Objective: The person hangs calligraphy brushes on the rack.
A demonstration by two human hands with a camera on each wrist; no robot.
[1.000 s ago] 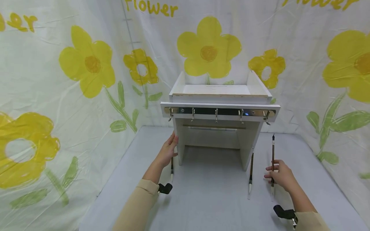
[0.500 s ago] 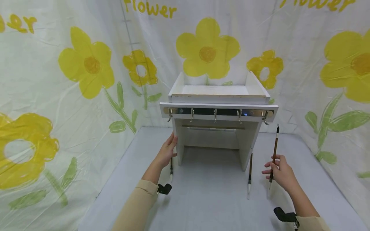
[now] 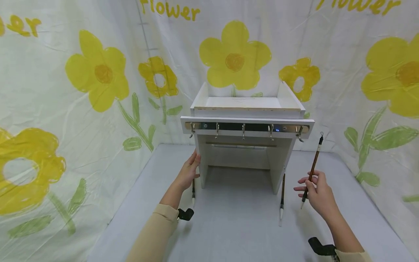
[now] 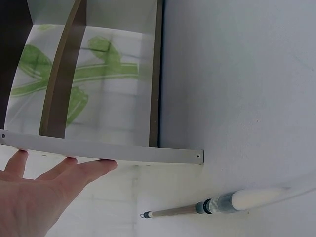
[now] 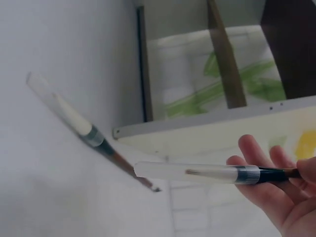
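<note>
Between thumb and fingers my right hand (image 3: pixel 319 193) pinches a calligraphy brush (image 3: pixel 315 160), raised off the table and tilted, its hanging loop up and capped tip down. The right wrist view shows a clear cap over that brush's pale tip (image 5: pixel 212 174). My left hand (image 3: pixel 188 171) rests with extended fingers against the left side of a white rack (image 3: pixel 247 120) with a row of metal hooks. A second brush (image 3: pixel 282 200) lies right of the rack. Another brush (image 4: pixel 217 203) lies on the left, partly hidden behind my left hand in the head view.
The rack stands on a pale table (image 3: pixel 235 225), its upper tray (image 3: pixel 243 102) open at the top. A white curtain (image 3: pixel 108 145) with yellow flowers surrounds the table at the back and sides. Several hooks (image 3: pixel 243 130) stick out from the rack's front.
My right hand has lifted its brush from the table, and the brush has tilted with its loop end to the right. My left hand stays against the rack.
</note>
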